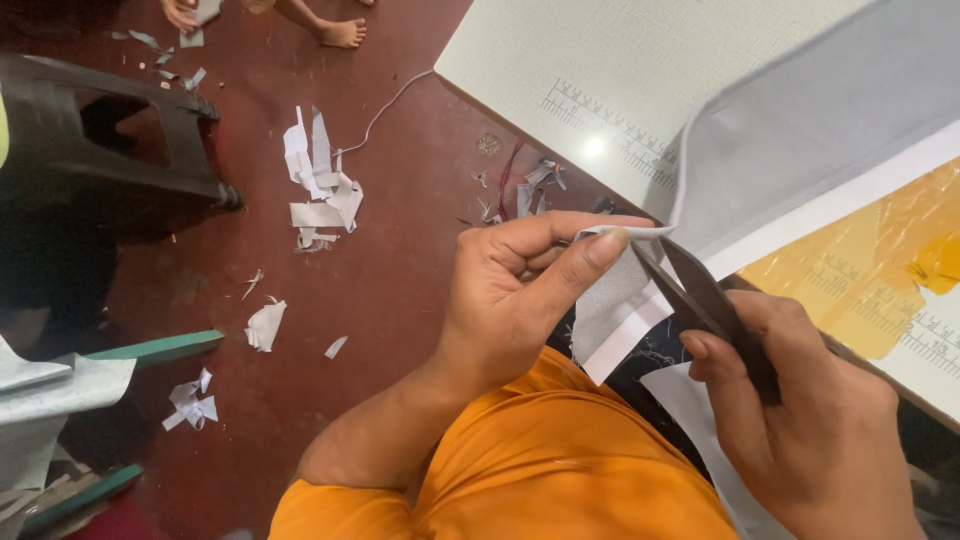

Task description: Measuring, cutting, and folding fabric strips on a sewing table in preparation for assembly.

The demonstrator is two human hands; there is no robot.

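My left hand (520, 290) pinches the corner of a grey fabric piece (800, 130) with a white backing strip, thumb on top near its tip. My right hand (810, 420) grips dark scissors (700, 295). Their blades are parted at the fabric's edge, just right of my left thumb. The fabric lies over a white cutting table (600, 70) printed with ruler marks and hangs off its near edge. An orange garment covers my lap below both hands.
Several white and grey fabric scraps (320, 185) litter the dark red floor. A black plastic stool (110, 140) stands at the left. Another person's bare foot (342, 33) shows at the top. Yellow tape (880, 260) covers part of the table at the right.
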